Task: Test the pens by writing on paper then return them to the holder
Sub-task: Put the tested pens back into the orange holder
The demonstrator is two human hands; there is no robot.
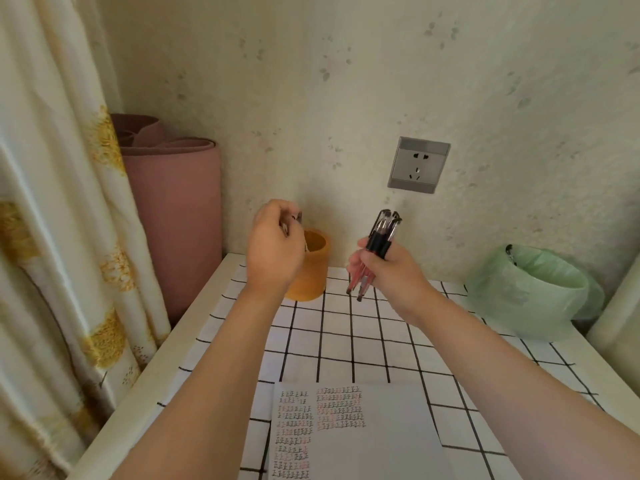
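Looks like the return step; paper (363, 434) at near edge, covered in test marks; left hand (273, 244) pinches a pen (284, 227) just above the orange holder (311, 271); right hand (388, 268) grips a bundle of pens (382, 233) beside it; next: lower pen into the mouth, then feed the bundle.

One orange holder (310, 268), one sheet of paper (381, 434), one wall socket (419, 165), one rolled mat (173, 216), one lined bin (530, 292), perhaps five bunched pens (381, 237).

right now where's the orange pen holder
Head view: the orange pen holder stands at the back of the table by the wall, left of centre, partly hidden by the left hand; the right hand holds a pen bundle to its right.
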